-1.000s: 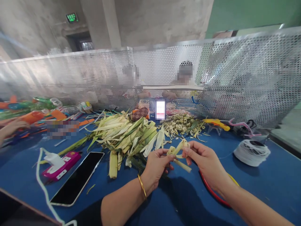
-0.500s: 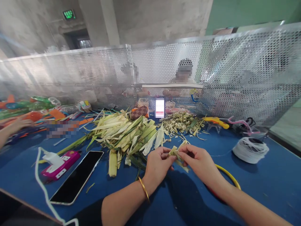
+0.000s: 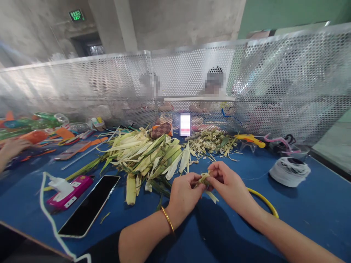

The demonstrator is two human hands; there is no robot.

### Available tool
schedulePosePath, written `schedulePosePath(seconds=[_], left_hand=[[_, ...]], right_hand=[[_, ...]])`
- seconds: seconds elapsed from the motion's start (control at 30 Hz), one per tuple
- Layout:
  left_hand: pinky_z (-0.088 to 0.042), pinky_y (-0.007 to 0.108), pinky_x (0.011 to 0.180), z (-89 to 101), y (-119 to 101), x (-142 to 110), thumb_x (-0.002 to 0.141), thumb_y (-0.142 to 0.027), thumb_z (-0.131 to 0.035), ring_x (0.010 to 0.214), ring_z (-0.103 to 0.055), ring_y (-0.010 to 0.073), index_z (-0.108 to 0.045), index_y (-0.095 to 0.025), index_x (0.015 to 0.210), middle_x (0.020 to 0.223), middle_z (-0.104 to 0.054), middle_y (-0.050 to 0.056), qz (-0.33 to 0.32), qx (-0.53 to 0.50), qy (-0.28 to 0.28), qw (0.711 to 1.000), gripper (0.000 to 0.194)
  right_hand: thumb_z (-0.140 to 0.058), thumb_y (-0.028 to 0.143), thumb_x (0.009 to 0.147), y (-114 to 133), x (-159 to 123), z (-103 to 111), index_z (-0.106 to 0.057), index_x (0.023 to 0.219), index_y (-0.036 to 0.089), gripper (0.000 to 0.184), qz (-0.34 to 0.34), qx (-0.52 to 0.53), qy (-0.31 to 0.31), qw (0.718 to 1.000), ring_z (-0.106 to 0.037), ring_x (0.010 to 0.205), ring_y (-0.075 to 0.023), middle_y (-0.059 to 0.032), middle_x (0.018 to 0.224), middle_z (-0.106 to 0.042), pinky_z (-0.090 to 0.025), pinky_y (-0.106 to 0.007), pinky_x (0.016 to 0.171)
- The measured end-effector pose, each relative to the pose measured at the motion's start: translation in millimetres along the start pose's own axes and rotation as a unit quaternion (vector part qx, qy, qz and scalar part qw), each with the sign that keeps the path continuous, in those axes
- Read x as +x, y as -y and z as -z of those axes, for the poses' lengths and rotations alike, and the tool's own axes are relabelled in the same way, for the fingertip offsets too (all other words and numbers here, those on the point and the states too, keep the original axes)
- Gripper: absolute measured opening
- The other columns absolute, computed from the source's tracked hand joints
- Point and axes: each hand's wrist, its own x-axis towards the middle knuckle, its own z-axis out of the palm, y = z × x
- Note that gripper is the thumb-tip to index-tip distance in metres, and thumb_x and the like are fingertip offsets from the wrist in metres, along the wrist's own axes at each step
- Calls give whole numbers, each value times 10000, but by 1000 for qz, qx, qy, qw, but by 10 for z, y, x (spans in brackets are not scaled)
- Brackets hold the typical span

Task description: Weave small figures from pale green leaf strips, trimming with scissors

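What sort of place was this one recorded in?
Probably a shared craft workshop, judging by the pile of pale leaves, the roll of white string and, at the left edge, another person's hand at the same blue table.

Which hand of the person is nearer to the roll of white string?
Right. The right hand is to the left of the white string roll, with blue tabletop between them. The left hand is farther left, beyond the right hand, close to the leaf pile.

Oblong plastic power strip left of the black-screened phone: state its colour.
Magenta: the oblong plastic power strip has white socket panels; the head view shows it best.
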Motion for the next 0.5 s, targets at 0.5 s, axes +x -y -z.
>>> schedulePosePath(seconds=[0.5], left_hand=[[-397, 213, 511, 48, -35, -7, 670, -212, -531, 495, -529, 109, -602, -176, 644, 600, -596, -12, 66, -56, 267, 960, 84]], right_hand=[[-485, 438, 800, -51, 97, 149, -513, 593, 213, 307, -2, -118, -19, 993, -467, 480, -135, 33, 488, -495, -347, -259, 489]])
